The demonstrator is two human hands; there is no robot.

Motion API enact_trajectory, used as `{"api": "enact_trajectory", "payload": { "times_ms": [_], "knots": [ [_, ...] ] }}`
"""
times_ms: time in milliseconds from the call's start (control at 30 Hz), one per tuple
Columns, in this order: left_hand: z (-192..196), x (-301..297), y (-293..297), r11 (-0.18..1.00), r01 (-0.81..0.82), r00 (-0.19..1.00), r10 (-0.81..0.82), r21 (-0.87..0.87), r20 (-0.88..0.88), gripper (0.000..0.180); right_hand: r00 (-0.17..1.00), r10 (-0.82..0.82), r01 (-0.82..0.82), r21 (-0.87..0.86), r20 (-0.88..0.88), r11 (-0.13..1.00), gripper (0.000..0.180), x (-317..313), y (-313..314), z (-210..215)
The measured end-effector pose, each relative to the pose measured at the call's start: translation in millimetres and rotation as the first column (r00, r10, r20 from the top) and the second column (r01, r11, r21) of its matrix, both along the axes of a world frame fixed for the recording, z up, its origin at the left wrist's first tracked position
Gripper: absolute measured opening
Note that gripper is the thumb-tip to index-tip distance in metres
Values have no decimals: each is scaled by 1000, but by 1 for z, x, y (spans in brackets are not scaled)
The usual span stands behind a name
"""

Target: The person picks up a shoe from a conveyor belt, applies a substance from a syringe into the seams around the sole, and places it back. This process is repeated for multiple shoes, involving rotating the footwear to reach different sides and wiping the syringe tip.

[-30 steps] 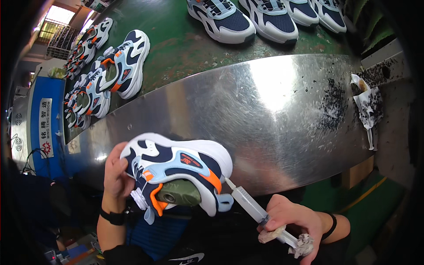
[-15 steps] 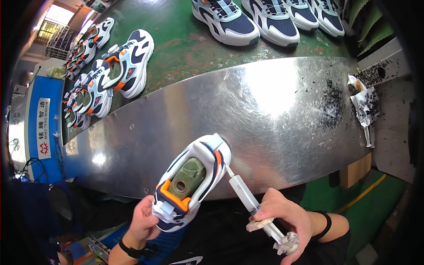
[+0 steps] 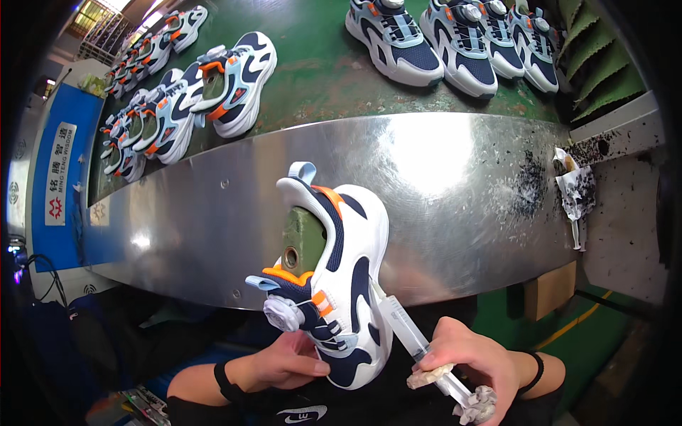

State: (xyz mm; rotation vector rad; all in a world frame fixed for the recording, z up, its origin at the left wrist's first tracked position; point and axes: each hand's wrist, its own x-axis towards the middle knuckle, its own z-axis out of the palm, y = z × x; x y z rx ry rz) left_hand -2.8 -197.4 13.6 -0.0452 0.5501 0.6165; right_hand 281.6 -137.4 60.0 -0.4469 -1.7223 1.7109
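A white and navy sneaker (image 3: 360, 245) with orange trim and a white lacing dial (image 3: 283, 313) is tilted on its side in front of me, its toe toward me. A green shoe last (image 3: 302, 240) fills its opening. My left hand (image 3: 290, 361) grips the sneaker at the toe, most of its fingers hidden beneath. In my right hand (image 3: 474, 363) is a clear syringe (image 3: 405, 328) with its plunger end wrapped in whitish, crumpled material. The syringe's thin tip meets the sneaker's side near the sole edge; whether it touches is hard to tell.
A shiny metal ledge (image 3: 234, 220) runs ahead of me, bordering a green belt (image 3: 305, 85). Several similar sneakers (image 3: 245, 85) stand left, more sneakers (image 3: 398, 50) at far right. A dirty white wrapper (image 3: 574, 190) lies right, near black crumbs. Green flaps (image 3: 604, 71) hang beyond.
The sneaker has been turned from opening-up to show its side, and my left hand has shifted from the dial area to the toe. The syringe tip now points at the lower side, not the heel.
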Motion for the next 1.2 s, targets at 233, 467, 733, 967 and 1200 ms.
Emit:
{"api": "enact_trajectory", "payload": {
  "times_ms": [233, 467, 733, 967, 1200],
  "knots": [
    [-12, 9, 2, 997, 73, 994, -71, -26, 84, 61, 992, 103, -97, -74, 76, 992, 93, 15, -7, 28],
    [-19, 23, 7, 999, 36, 981, -41, 32, 189, 54, 988, 109, -101, -76, 111, 992, 94, 26, -20, 43],
    [-20, 42, 12, 999, 31, 966, -35, 20, 254, 56, 979, 73, -62, -66, 188, 996, 92, 37, -32, 63],
    [-24, 65, 24, 993, 100, 931, -116, 62, 347, 44, 971, 25, -29, 13, 236, 1000, 89, 48, -41, 82],
    [-25, 90, 41, 982, 98, 887, -160, 162, 432, 36, 966, -58, 36, 92, 254, 995, 86, 57, -51, 87]
  ]
}}
